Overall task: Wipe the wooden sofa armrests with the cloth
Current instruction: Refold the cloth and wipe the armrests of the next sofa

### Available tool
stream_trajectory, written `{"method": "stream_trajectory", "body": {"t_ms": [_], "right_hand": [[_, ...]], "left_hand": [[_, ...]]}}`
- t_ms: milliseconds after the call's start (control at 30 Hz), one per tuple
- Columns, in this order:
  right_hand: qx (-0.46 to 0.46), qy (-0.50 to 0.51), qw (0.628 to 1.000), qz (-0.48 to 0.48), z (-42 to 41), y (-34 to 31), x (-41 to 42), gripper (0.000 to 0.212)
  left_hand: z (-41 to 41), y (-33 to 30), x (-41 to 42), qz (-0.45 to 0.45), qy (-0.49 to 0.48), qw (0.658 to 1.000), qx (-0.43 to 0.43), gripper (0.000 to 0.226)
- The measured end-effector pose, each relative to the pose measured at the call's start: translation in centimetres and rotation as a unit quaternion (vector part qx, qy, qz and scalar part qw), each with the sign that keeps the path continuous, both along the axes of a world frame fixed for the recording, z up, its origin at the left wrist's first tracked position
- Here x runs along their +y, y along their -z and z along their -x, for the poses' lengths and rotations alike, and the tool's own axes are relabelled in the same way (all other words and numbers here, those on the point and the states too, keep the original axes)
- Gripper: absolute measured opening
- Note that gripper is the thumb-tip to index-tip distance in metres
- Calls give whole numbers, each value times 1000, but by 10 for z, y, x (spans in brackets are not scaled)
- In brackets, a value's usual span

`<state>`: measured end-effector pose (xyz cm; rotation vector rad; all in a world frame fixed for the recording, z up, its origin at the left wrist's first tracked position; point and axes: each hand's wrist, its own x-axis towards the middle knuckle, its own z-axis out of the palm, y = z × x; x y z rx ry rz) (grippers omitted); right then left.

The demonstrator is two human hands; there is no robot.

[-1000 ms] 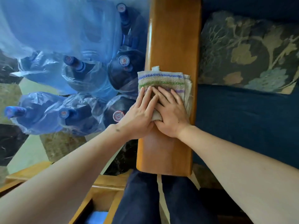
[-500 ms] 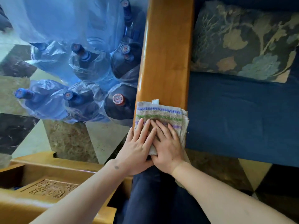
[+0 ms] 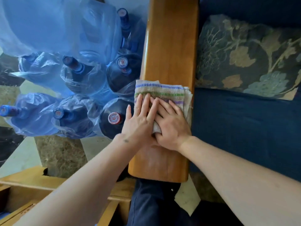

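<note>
On the glossy honey-brown wooden sofa armrest (image 3: pixel 169 51) we see a folded beige cloth with blue, green and purple stripes (image 3: pixel 164 92) lying across its width, near the middle of its length. Our left hand (image 3: pixel 140 121) and right hand (image 3: pixel 171 126) press it flat — fingers straight, side by side, gripping nothing. Left of the armrest stand plastic-wrapped blue water bottles (image 3: pixel 81 75); right — a floral cushion (image 3: pixel 247 59) on the navy seat (image 3: pixel 244 128).
</note>
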<state>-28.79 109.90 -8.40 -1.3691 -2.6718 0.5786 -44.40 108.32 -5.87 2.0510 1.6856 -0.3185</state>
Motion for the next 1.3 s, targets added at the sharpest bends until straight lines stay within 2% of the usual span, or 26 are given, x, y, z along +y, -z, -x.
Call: {"method": "stream_trajectory", "body": {"t_ms": [133,333,533,767,967,1067,1300], "right_hand": [[-2,-8,1000,-20,8,2,91,82],[-17,7,999,-47,16,5,231,77],[-15,-5,999,-45,9,1,323,77],[-10,-1,999,-33,7,0,384,73],[-11,20,999,-27,11,1,382,68],[-13,35,999,-33,9,5,349,67],[-34,18,999,2,-1,0,185,79]], "left_hand": [[7,2,93,11,-7,1000,-8,151],[6,10,240,22,-34,999,-1,163],[-3,15,323,-6,-59,998,-26,162],[-7,19,383,-14,-84,995,-43,162],[-5,22,384,-45,-79,995,-44,151],[-5,21,358,-49,-53,997,-42,146],[-7,24,187,-33,-21,998,-53,149]]}}
